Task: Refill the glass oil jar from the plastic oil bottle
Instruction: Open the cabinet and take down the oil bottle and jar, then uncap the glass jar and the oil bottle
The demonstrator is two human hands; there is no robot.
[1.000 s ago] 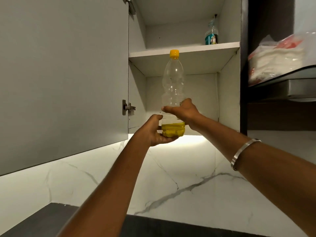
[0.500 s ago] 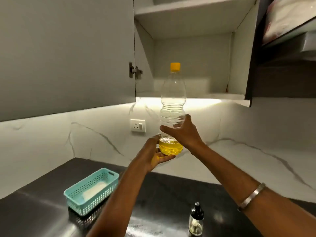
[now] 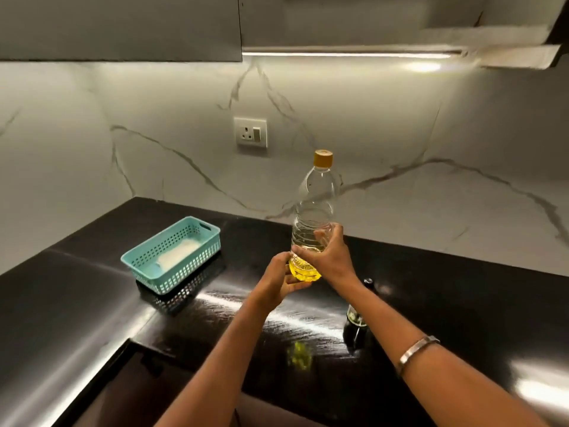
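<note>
Near the counter's front edge, the glass oil jar is half hidden beneath the right forearm and could be knocked over. Further back, above the counter, the capped plastic oil bottle is gripped by the right hand and cupped underneath by the left hand; a slip could be caused by oily plastic.

- Plastic oil bottle upright between my left hand and right hand, above counter.
- Basket on counter, left.
- Glass oil jar on counter under my right forearm.
- Socket on wall behind.
</note>
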